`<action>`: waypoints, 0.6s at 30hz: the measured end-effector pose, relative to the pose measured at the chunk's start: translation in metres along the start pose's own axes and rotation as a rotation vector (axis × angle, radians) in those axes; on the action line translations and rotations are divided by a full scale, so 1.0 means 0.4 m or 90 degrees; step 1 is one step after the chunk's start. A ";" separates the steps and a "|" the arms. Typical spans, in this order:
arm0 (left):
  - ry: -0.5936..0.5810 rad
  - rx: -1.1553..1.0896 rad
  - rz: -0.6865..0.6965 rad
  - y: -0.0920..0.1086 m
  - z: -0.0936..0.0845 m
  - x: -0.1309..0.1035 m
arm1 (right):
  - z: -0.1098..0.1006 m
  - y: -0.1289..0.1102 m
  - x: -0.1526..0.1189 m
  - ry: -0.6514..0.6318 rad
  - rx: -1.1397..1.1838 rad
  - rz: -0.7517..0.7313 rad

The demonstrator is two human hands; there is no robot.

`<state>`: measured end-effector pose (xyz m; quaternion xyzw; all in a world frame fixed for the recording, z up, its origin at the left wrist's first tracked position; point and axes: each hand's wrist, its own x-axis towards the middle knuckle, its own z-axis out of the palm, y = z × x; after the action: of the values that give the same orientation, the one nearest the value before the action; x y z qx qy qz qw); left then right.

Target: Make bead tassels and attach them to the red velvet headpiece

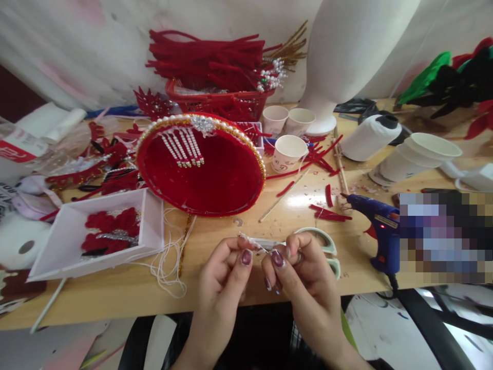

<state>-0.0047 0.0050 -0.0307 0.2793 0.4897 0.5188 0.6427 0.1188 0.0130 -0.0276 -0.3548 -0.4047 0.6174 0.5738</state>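
Observation:
Above the table's near edge, my left hand (pixel 225 275) pinches a short string of tiny white beads (pixel 249 239) between thumb and fingertips. Close beside it, my right hand (pixel 306 270) is closed in a pinch on a thin thread (pixel 264 250) running from the beads; it could also be a fine needle. Behind my fingers lie scissors (pixel 327 241) with pale green handles, their blades partly covered. Farther back, a red velvet headpiece (pixel 215 185) leans tilted, edged with pearls and gold trim, with several beaded strands (pixel 183 149) hanging inside its top rim.
A blue glue gun (pixel 379 231) with a lit red light stands at right. White thread (pixel 167 267) lies loose by a white tray (pixel 152 221) of red flowers. Paper cups (pixel 288 154), a thread cone (pixel 372 136) and a red basket (pixel 223 105) of fuzzy stems stand behind.

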 end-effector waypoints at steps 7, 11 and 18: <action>0.146 0.236 0.213 -0.011 0.031 -0.004 | 0.001 0.001 -0.001 -0.013 0.013 -0.006; 0.146 0.368 0.343 -0.009 0.023 -0.008 | -0.003 0.004 -0.003 -0.021 0.007 -0.006; 0.063 0.531 0.563 0.004 0.000 -0.003 | -0.011 0.003 -0.007 -0.020 -0.021 -0.013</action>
<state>-0.0053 0.0043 -0.0288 0.6601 0.5185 0.5132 0.1792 0.1224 0.0107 -0.0308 -0.3508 -0.4273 0.6102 0.5675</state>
